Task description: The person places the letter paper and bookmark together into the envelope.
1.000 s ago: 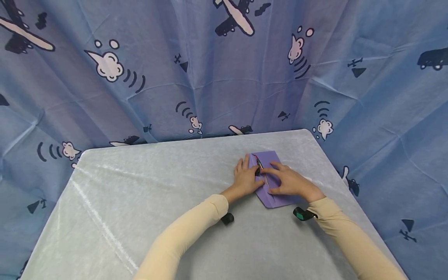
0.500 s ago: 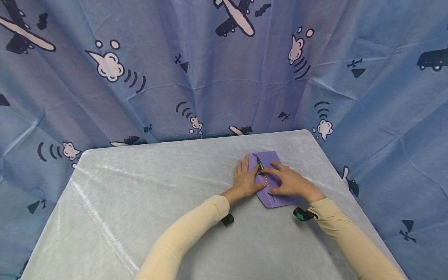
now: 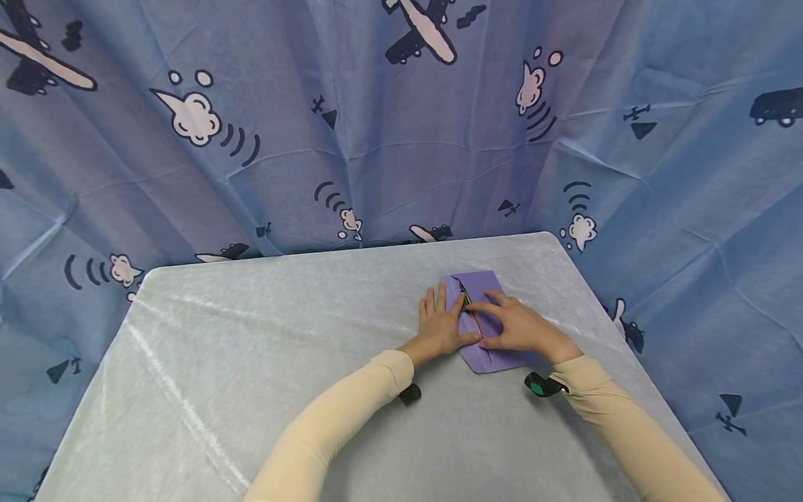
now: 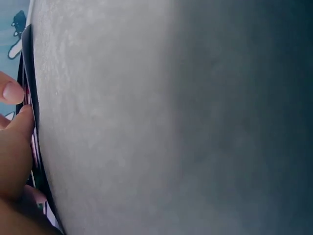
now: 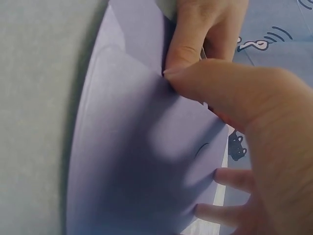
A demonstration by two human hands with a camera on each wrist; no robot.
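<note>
A purple paper envelope (image 3: 492, 359) lies tilted near the table's far right corner. Along its length its opening gapes in a narrow slit, where dark, green and red bits (image 3: 475, 324) show; what they belong to cannot be told. Over the left side spreads my left hand (image 3: 439, 331), its thumb and index finger at the slit and the other fingers straight. From the right, my right hand (image 3: 523, 328) holds the slit's edge with thumb and fingers. In the right wrist view the right thumb (image 5: 210, 88) meets the left thumb (image 5: 183, 49) at the envelope's edge.
A pale grey cloth covers the table (image 3: 251, 328). Behind it hangs a blue curtain (image 3: 282, 139) printed with planes and clouds. A black wrist device (image 3: 544, 385) sits under the right sleeve, another (image 3: 410, 394) under the left.
My left thumb has slid right and slightly down along the slit, now close to the right thumb. The visible strip inside the slit looks different. The right hand and envelope stay nearly in place.
</note>
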